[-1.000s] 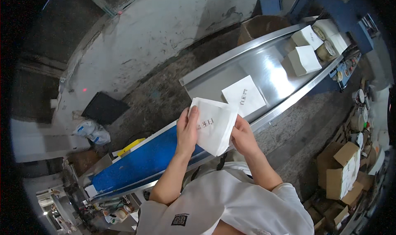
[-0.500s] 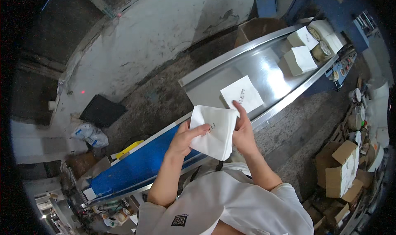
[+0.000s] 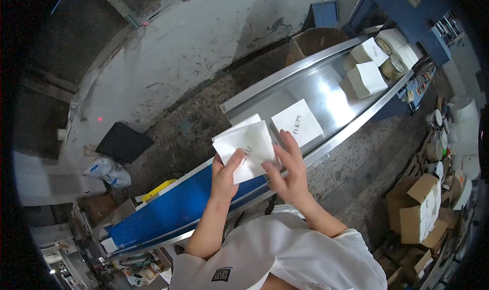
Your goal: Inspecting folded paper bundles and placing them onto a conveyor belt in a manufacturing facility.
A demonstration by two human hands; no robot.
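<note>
My left hand (image 3: 224, 177) grips the lower left side of a stack of white paper napkins (image 3: 254, 146), its thumb across the printed top one. The stack is held above the conveyor, and a few sheets sit askew at its upper left. My right hand (image 3: 294, 175) is open at the stack's right edge, fingers spread, thumb close to the edge; whether it touches I cannot tell. Just beyond, another square pile of printed white napkins (image 3: 297, 124) lies on the steel surface (image 3: 326, 94).
Taller white napkin piles (image 3: 369, 79) stand at the steel table's far end beside rolls of tape (image 3: 391, 66). A blue conveyor belt (image 3: 168, 206) runs to the lower left. An opened cardboard box (image 3: 410, 224) of white packs sits on the right. A black mat (image 3: 124, 142) lies on the floor.
The stack has moved left and slightly up in my left hand and turned, with its sheets fanned. My right hand has let go of its right side and spread its fingers.
</note>
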